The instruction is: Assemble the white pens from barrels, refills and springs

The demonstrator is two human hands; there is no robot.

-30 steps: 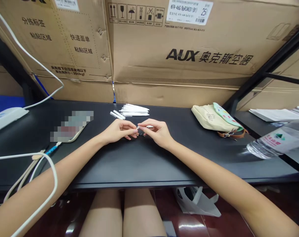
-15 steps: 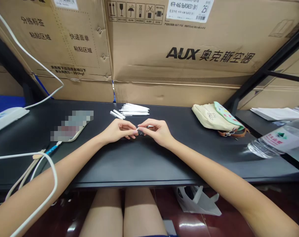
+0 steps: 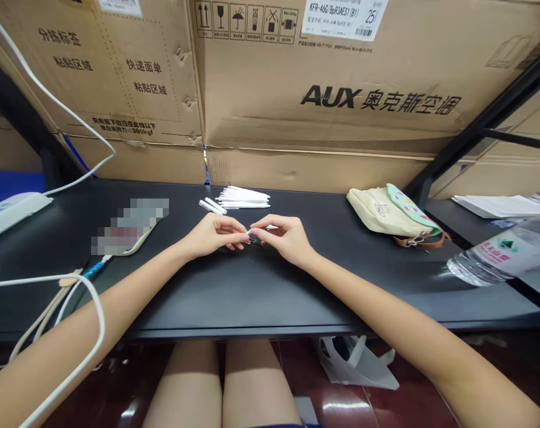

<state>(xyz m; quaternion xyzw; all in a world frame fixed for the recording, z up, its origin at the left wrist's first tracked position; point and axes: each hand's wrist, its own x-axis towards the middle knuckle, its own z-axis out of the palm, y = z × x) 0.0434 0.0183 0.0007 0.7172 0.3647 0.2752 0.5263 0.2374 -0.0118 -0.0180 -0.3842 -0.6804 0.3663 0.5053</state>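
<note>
Over the middle of the black table, my left hand (image 3: 220, 233) and my right hand (image 3: 284, 236) meet fingertip to fingertip, both pinched closed. Between them is a small white pen part (image 3: 249, 232), mostly covered by the fingers. Just under the fingertips a small dark piece (image 3: 255, 242) shows; whether it is held or lies on the table I cannot tell. A bit of white also peeps out behind my right fingers. Beyond the hands lies a pile of white pens (image 3: 243, 197), with a few short white pen caps (image 3: 212, 205) at its left.
At left lie a phone (image 3: 140, 239) with a cable, and a white power strip (image 3: 20, 211). A cream pouch (image 3: 376, 211) and a clear water bottle (image 3: 496, 255) are at right. Cardboard boxes (image 3: 332, 128) wall off the back. A white cable (image 3: 101, 321) loops over my left forearm.
Both hands stay in almost the same place. The fingertips shift very slightly around the small white part, and less of it shows now.
</note>
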